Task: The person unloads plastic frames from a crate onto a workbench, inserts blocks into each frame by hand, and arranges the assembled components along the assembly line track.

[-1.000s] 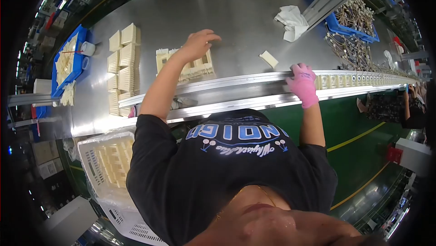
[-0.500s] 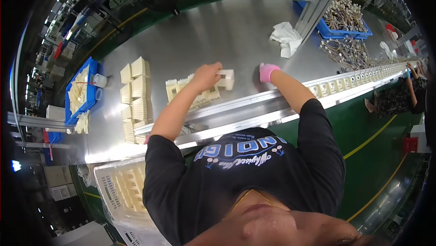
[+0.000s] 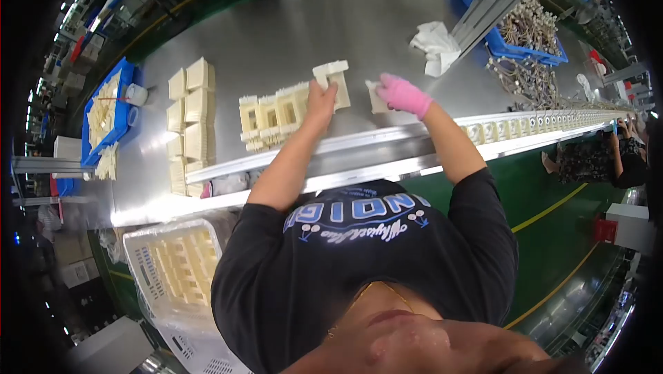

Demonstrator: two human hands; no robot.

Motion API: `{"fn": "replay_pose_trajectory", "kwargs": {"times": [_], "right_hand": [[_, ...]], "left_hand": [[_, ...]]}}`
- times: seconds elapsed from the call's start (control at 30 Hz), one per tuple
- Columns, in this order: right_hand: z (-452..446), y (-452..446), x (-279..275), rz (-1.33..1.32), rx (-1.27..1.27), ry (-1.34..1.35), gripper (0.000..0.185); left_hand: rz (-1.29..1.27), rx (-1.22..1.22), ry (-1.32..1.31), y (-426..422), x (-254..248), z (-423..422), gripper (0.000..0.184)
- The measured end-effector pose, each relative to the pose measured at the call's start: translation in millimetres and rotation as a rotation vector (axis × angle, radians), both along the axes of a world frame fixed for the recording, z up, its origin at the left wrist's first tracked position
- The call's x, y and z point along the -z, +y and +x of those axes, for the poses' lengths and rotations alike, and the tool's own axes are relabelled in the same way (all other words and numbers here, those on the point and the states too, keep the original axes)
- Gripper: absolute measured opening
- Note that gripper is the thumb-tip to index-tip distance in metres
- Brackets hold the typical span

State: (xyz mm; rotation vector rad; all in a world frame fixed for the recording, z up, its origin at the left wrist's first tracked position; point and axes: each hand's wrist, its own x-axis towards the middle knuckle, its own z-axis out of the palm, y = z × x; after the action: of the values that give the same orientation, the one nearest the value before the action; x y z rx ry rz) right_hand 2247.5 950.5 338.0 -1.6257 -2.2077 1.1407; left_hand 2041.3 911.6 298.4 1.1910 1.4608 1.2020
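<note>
My bare left hand (image 3: 320,106) grips a cream plastic housing (image 3: 340,91), a frame-like piece with a pale bar across its top. It is held over the right end of a row of similar cream housings (image 3: 266,117) standing on the metal table. My right hand (image 3: 406,96), in a pink glove, has its fingers closed at the edge of a small flat cream plastic piece (image 3: 377,100). That piece is just right of the housing, close to the table surface. The fingertips of the glove are partly hidden.
Cream stacks (image 3: 195,111) stand to the left, beside a blue bin (image 3: 126,108) of cream parts. A metal rail (image 3: 359,140) runs along the front edge. At right are a white cloth (image 3: 435,48), wire harnesses (image 3: 523,78) and a co-worker's arm (image 3: 617,149). A white crate (image 3: 148,260) stands below.
My left hand has drawn slightly back, and its housing now stands turned upward. My right hand has shifted a little forward, and a flat cream piece now shows at its fingers. The view has tilted.
</note>
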Motion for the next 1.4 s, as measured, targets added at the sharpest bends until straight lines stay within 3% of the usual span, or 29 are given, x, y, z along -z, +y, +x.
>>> {"fn": "replay_pose_trajectory", "kwargs": {"times": [0.07, 0.1, 0.17, 0.23, 0.33, 0.43, 0.5, 0.6, 0.83, 1.03, 1.1, 1.23, 1.33, 1.4], "right_hand": [[-9.9, -26.4, -56.8, -0.203, 0.034, 0.162, 0.026], [-13.6, -34.3, -67.0, -0.296, 0.056, 0.243, 0.026], [-18.2, -36.0, -38.9, 0.056, 0.011, 0.301, 0.027], [-24.8, -36.5, -12.9, 0.465, -0.005, 0.201, 0.031], [-38.6, -52.3, -13.8, 0.494, 0.151, 0.259, 0.036], [-45.1, -54.6, -1.9, 0.441, 0.301, 0.615, 0.038], [-45.0, -55.8, 0.6, 0.462, 0.292, 0.624, 0.041], [-43.9, -56.2, -1.9, 0.574, 0.205, 0.606, 0.040], [-43.9, -57.2, -4.2, 0.680, 0.109, 0.518, 0.038], [-44.5, -57.4, -28.5, 0.487, 0.111, 0.488, 0.030], [-41.2, -60.0, -35.5, 0.316, 0.053, 0.525, 0.032], [-30.4, -66.1, -56.6, 0.006, -0.035, 0.717, 0.042], [-23.4, -64.6, -54.7, -0.063, -0.066, 0.648, 0.047], [-23.1, -65.8, -50.6, 0.093, -0.110, 0.569, 0.045]], "left_hand": [[0.072, 0.068, 0.109, 4.7, 24.3, 0.5, 0.031], [0.031, 0.112, -0.011, -4.2, 10.4, 6.4, 0.032], [-0.048, 0.195, -0.251, -16.5, -18.7, 21.2, 0.033], [-0.030, 0.247, -0.212, -21.7, -17.4, 28.2, 0.031], [0.026, 0.266, -0.193, -25.2, -19.0, 30.4, 0.029], [0.035, 0.283, -0.332, -27.1, -28.4, 27.3, 0.033], [-0.018, 0.324, -0.508, -27.5, -30.9, 26.1, 0.038], [0.057, 0.324, -0.557, -21.2, -19.9, 24.9, 0.039], [0.132, 0.346, -0.331, -17.5, -6.0, 19.4, 0.043], [-0.010, 0.337, -0.465, -18.7, -10.2, 19.5, 0.043], [-0.069, 0.323, -0.577, -20.5, -20.1, 19.9, 0.045], [-0.124, 0.432, -0.537, -24.1, -31.4, 17.8, 0.046], [-0.145, 0.456, -0.635, -23.5, -24.8, 21.4, 0.045], [-0.177, 0.483, -0.699, -27.6, -28.3, 22.9, 0.044]]}}
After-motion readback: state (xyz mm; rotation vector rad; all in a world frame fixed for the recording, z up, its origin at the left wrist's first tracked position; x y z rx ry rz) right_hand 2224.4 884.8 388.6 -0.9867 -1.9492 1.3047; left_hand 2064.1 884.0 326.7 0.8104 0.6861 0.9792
